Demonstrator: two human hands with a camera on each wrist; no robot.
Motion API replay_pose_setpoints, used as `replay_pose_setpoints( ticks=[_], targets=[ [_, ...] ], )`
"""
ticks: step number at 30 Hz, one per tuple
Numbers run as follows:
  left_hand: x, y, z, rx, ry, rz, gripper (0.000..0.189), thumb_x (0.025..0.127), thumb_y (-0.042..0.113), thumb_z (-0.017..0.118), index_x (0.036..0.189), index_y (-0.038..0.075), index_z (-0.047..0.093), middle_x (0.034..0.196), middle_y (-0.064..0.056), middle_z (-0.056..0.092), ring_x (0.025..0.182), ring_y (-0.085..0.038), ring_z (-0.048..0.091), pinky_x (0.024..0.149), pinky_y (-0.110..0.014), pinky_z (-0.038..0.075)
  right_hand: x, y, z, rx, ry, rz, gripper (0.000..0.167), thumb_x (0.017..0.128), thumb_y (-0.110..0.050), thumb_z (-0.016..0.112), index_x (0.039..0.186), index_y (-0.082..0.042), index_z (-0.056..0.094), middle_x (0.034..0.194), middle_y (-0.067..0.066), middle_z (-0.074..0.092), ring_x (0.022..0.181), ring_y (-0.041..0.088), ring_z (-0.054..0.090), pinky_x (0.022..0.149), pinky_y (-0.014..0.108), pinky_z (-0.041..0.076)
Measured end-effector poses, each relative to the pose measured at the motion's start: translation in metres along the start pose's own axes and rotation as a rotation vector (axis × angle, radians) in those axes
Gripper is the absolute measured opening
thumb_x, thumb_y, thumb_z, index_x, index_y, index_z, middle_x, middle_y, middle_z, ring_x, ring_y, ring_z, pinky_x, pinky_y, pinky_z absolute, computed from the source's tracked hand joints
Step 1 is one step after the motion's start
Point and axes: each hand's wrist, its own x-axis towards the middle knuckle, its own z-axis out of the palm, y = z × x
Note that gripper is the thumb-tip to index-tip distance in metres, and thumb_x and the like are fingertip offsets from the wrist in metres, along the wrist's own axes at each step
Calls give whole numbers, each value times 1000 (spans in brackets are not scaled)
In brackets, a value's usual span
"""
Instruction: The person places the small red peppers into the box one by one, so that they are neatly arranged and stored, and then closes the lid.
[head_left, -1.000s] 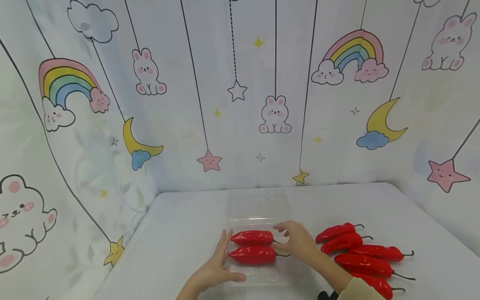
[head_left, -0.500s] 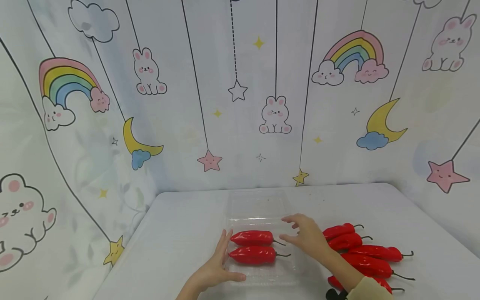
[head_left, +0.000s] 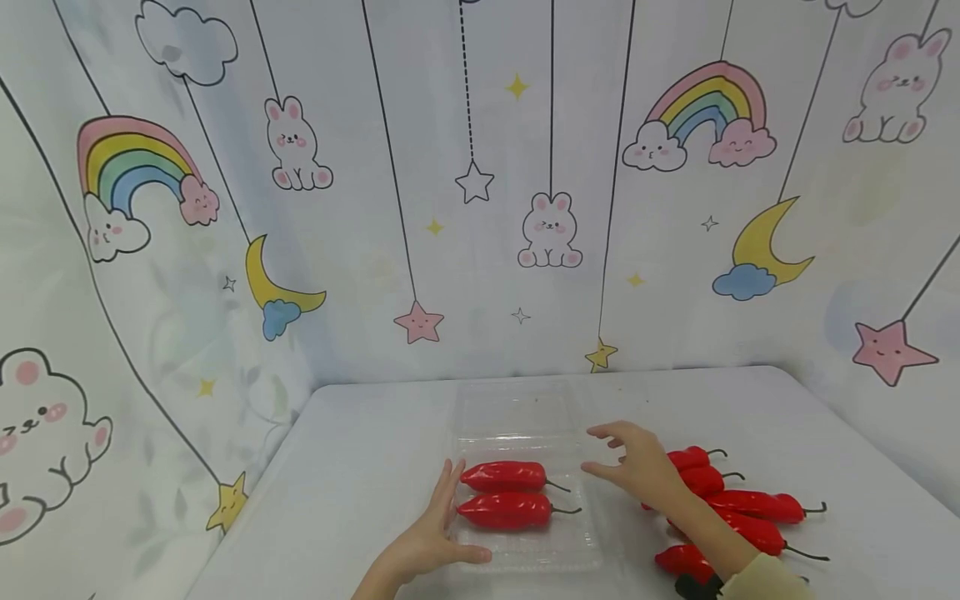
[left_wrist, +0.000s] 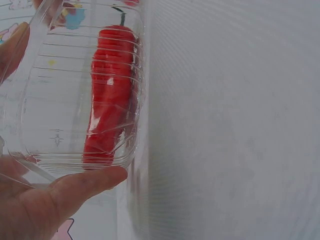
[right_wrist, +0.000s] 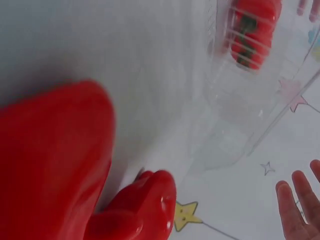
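Observation:
Two red chili peppers lie side by side in a clear plastic container, the farther pepper (head_left: 504, 476) behind the nearer pepper (head_left: 506, 511), stems to the right. The hinged clear container (head_left: 540, 552) has its lid (head_left: 517, 412) laid back. My left hand (head_left: 423, 533) touches the container's left side, fingers and thumb spread. In the left wrist view its thumb (left_wrist: 90, 190) lies straight along the wall. My right hand (head_left: 637, 467) hovers just right of the container, fingers apart, holding nothing. In the right wrist view only the fingertips (right_wrist: 297, 205) show.
Several more red peppers (head_left: 757, 505) lie loosely grouped at the right of the white table (head_left: 360, 467), partly behind my right forearm. A printed curtain (head_left: 480, 275) stands along the table's back. A dark device (head_left: 697, 588) sits by my right sleeve.
My right hand has drawn away from the pepper stems, moving right and slightly up, out past the container's edge. The left hand and the two peppers have stayed put.

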Motion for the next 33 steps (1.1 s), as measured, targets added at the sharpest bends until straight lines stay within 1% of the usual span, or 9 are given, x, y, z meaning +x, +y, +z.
replay_pose_setpoints(
  ticks=[3,5,8,12,17,20,26,30,33],
  targets=[
    [0,1,0,-3,-4,2,113,67,23,81,148,20,1,150,-19,-10,128,-52,19,93,-57,36,-1,6,-6,2,-3,5,50,70,-29,79,114,-11,62,111,10,60,91,26,59,65,34,55],
    [0,0,-1,-4,-5,3,114,67,23,81,148,19,1,150,-19,-11,128,-52,18,94,-57,36,-1,9,-9,8,-11,26,52,70,-31,78,116,-11,61,112,11,59,90,27,59,62,32,55],
    [0,-1,-1,-3,-4,5,114,67,23,81,148,19,0,150,-19,-11,128,-53,18,94,-57,35,-2,14,-15,12,-15,38,54,71,-32,78,117,-11,60,113,12,58,90,28,59,61,33,55],
    [1,-2,-1,-7,-4,4,114,67,24,81,148,20,0,150,-19,-11,128,-52,18,93,-57,36,-4,21,-23,-3,3,9,54,71,-32,78,117,-10,60,113,13,58,91,29,59,63,35,55],
    [1,-3,-1,-6,-3,1,114,67,24,81,148,21,0,150,-18,-10,128,-53,19,92,-57,38,-5,30,-31,-44,33,-21,52,71,-28,78,116,-9,61,112,16,58,90,30,59,62,34,55],
    [1,-3,-1,-9,-3,4,114,67,23,81,148,21,0,150,-19,-11,128,-53,19,92,-57,37,-5,33,-37,-69,39,-22,53,71,-28,78,117,-8,60,113,18,57,91,33,58,60,34,55],
    [1,-3,-1,-5,-2,4,114,67,23,81,148,21,0,150,-19,-11,127,-53,20,93,-57,37,-5,38,-50,-52,7,-14,55,72,-27,77,119,-7,58,117,21,54,97,37,55,62,37,55],
    [1,-2,-1,-12,-3,2,114,67,24,81,148,22,1,150,-19,-11,128,-52,20,93,-56,37,-4,42,-56,-49,-15,-11,57,72,-27,77,121,-7,56,119,22,51,99,38,54,63,36,55],
    [1,-2,-1,-22,-8,7,114,67,23,81,148,21,1,150,-19,-11,128,-53,19,94,-56,36,-3,44,-60,-43,-14,-10,58,72,-25,77,122,-6,55,119,23,51,98,39,54,63,37,55]
  ],
)
